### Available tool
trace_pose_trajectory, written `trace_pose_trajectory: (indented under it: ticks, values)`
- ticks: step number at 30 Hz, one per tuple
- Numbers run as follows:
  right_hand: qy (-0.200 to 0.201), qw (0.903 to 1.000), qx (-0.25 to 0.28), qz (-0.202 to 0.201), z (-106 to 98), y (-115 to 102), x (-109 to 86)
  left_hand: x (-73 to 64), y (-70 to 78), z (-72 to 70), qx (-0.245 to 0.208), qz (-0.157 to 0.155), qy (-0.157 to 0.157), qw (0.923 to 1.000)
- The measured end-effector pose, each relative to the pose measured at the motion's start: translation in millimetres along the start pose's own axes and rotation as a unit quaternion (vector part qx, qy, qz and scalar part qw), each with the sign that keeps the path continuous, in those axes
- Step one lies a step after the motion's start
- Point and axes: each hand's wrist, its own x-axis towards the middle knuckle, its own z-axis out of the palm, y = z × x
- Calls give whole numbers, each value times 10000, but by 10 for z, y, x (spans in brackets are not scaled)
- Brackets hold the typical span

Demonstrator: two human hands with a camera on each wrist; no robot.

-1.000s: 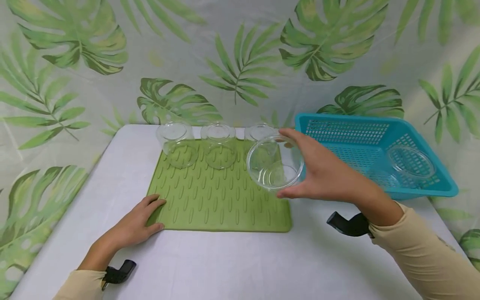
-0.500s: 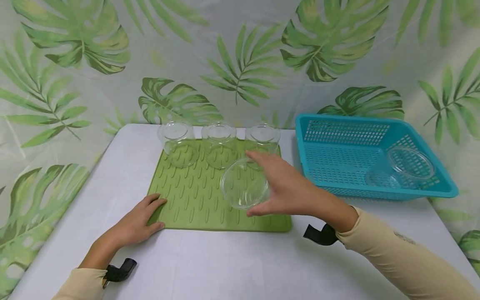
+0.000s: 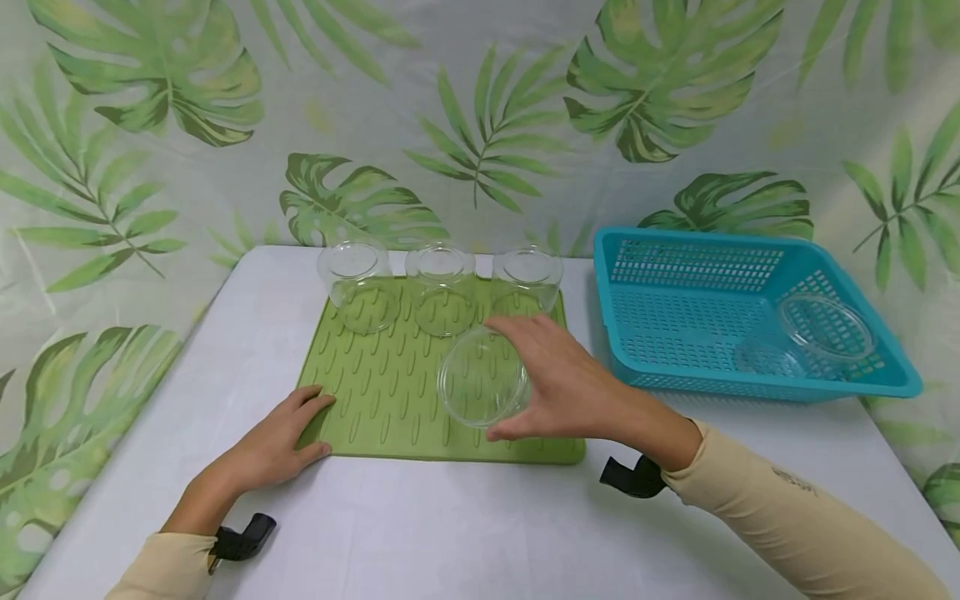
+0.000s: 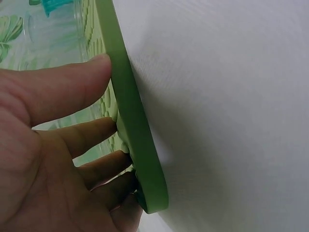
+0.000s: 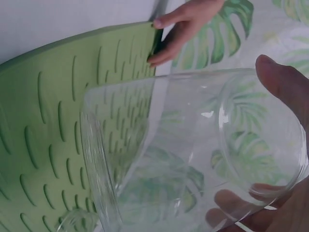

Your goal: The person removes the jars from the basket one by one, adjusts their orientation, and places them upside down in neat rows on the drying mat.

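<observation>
- Over the right-hand part of the green mat (image 3: 375,425): one clear cup (image 3: 480,379), tilted, a round end facing you; contact with the mat cannot be told.
- Around that cup: your right hand (image 3: 558,383), thumb on one side and fingers on the other, clamped on its wall.
- At the mat's near left corner: your left hand (image 3: 281,437), well apart from the right, its fingers extended and the tips touching the edge.
- Along the mat's far edge: three standing cups (image 3: 444,308), clear, set in a row with gaps between them.
- Right of the mat: one blue basket (image 3: 720,382), its walls perforated, holding a further clear cup (image 3: 825,333), tilted, at the right end.
- Beneath mat and basket: your tabletop (image 3: 450,533), white.
- Behind everything: one leaf-print cloth (image 3: 337,100), green on pale ground.
- On your wrists: beige sleeves (image 3: 810,508) and black devices (image 3: 633,477).
</observation>
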Motion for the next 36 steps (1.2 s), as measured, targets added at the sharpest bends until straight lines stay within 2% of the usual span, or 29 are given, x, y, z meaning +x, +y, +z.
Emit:
trace_pose_trajectory:
  ticks: [6, 9, 12, 16, 21, 25, 28, 32, 36]
  values:
    - [-218, 9990, 380, 31, 32, -18, 19, -25, 9, -80, -16, -117, 56, 9999]
    - [-244, 9988, 428, -22, 49, -24, 33, -53, 29, -134, -57, -20, 313, 9995]
    - [-200, 9988, 440, 29, 75, -35, 39, -69, 83, -176, -194, 260, 697, 9970]
    - [-65, 9993, 354, 79, 140, -59, 37, -49, 274, -193, -436, 746, 1131, 9898]
    - [270, 9985, -293, -367, 249, -114, 30, 31, 636, -165, -559, 1275, 1392, 9804]
    - [679, 9912, -765, -837, 328, -159, 27, 129, 882, -137, -686, 1609, 1290, 9761]
    - [896, 9861, -922, -1056, 368, -166, 25, 192, 1011, -129, -884, 1714, 1158, 9744]
    - [973, 9838, -1019, -1111, 396, -172, 21, 230, 1110, -119, -1330, 1651, 923, 9729]
    - [950, 9878, -904, -843, 401, -193, 11, 256, 1199, -98, -1770, 1409, 642, 9720]
